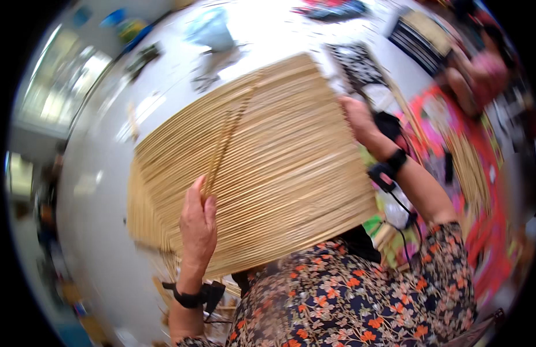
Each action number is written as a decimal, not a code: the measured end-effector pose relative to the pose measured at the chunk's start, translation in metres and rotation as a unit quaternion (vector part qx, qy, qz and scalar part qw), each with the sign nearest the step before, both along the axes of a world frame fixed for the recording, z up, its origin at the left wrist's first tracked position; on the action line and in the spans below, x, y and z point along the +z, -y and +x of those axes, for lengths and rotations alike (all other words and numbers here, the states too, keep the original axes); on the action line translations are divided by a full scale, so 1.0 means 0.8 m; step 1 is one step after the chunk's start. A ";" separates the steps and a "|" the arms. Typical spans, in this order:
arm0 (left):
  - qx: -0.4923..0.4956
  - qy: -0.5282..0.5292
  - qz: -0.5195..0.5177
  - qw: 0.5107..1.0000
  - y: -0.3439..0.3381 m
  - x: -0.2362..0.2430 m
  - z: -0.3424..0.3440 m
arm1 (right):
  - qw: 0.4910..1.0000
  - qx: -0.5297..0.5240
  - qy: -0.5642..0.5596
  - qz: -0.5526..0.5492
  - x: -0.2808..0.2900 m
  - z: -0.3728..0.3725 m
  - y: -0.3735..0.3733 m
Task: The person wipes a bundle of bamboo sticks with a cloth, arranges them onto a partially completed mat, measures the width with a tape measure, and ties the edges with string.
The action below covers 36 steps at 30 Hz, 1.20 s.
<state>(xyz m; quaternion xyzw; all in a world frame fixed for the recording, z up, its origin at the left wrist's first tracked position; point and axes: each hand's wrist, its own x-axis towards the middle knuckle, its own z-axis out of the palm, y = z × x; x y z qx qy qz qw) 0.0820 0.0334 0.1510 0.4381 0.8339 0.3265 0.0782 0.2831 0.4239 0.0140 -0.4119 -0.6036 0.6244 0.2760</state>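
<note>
A large tan mat (297, 156) of close-set straw-like or reed strips spreads before my body, tilted, its strips running crosswise. My left hand (198, 228) is over its left part, thumb and fingers closed on a thin flat strip (220, 147) that points up and away across the mat. My right hand (358, 122) is at the mat's far right edge, fingers closed around that edge. Some of its fingers are hidden, and motion blurs the picture. Black bands with small devices circle both wrists.
A bundle of long tan strips (467, 168) lies on a red patterned cloth (490, 231) to the right. Another person (482, 75) sits at the far right beside a striped box-like thing (421, 40). A pale blue plastic bag (211, 30) stands on the white floor ahead.
</note>
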 end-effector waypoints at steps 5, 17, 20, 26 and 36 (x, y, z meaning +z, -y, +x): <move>-0.127 -0.075 0.010 0.989 -0.071 -0.050 0.034 | 0.993 0.030 -0.014 -0.111 -0.116 0.085 0.021; -0.129 -0.048 -0.025 0.990 -0.099 -0.031 0.053 | 0.969 -0.008 0.239 -0.061 -0.264 0.242 0.102; -0.115 -0.043 -0.030 0.992 -0.107 -0.012 0.055 | 0.927 0.022 0.334 0.168 -0.305 0.254 0.084; -0.108 -0.045 -0.015 0.993 -0.114 -0.010 0.058 | 0.882 -0.261 0.321 0.226 -0.264 0.249 -0.048; -0.085 -0.040 -0.091 0.991 -0.109 0.008 0.055 | 0.802 -0.443 0.394 -0.070 -0.261 0.285 -0.115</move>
